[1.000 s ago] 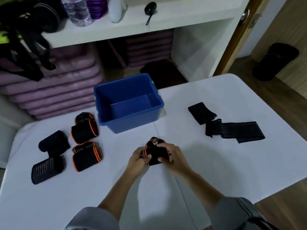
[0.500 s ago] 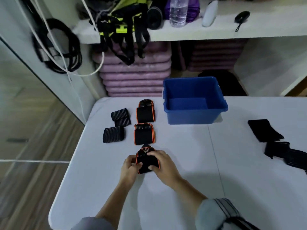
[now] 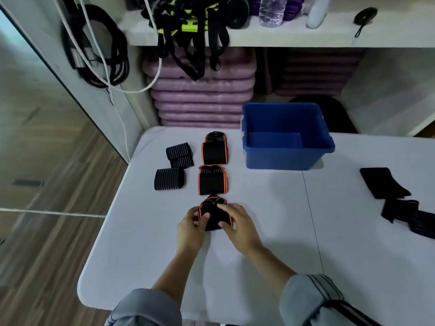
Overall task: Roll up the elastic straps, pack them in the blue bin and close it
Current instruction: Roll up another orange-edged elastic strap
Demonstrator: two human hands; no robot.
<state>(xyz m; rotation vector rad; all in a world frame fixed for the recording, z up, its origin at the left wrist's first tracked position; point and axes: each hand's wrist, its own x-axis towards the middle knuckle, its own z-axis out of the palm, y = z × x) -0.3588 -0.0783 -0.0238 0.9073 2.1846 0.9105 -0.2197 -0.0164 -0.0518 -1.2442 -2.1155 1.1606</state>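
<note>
Orange-trimmed strap [image 3: 213, 216]: rolled, lower centre of the head view, on the white table [image 3: 259, 243].
Left hand [image 3: 190, 229]: curled round its left edge, thumb on top.
Right hand [image 3: 237, 222]: pinched its right side.
Blue bin [image 3: 287, 158]: open, upper right of centre, apart.
Yellow webbing [image 3: 188, 25]: print too blurred to read.
</note>
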